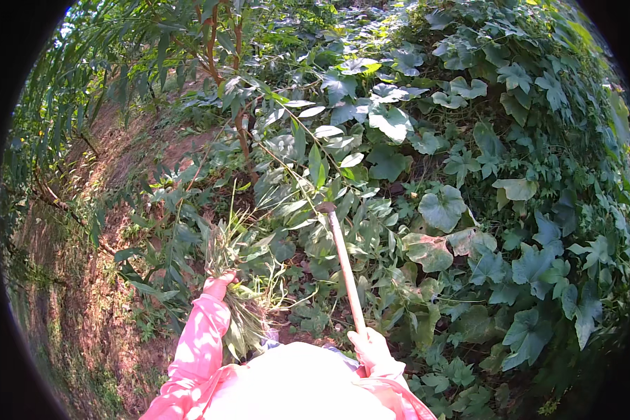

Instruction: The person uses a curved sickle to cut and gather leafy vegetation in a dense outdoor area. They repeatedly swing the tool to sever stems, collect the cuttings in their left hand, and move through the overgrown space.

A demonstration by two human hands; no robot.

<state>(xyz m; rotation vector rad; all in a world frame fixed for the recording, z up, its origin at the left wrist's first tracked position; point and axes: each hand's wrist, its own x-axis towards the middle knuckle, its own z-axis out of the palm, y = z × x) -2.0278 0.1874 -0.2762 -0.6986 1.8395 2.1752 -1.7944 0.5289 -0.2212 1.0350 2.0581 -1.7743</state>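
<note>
My left hand (219,285) is closed around a bunch of pulled grass and weeds (240,315), whose stems stick out above and below the fist. In my right hand (368,344) is a long pale wooden handle (346,262), slanting up and away from me. A small dark metal head (325,207) sits at its far end, partly among leaves; its exact shape is hard to tell. Just beyond the tool, leafy branches (320,163) with long narrow leaves hang across the view.
Broad-leaved vines (443,209) cover the ground and bank on the right. A thin tree trunk (241,131) rises ahead, slightly left. Bare brown soil (105,210) slopes along the left, with a low branch (58,202) over it.
</note>
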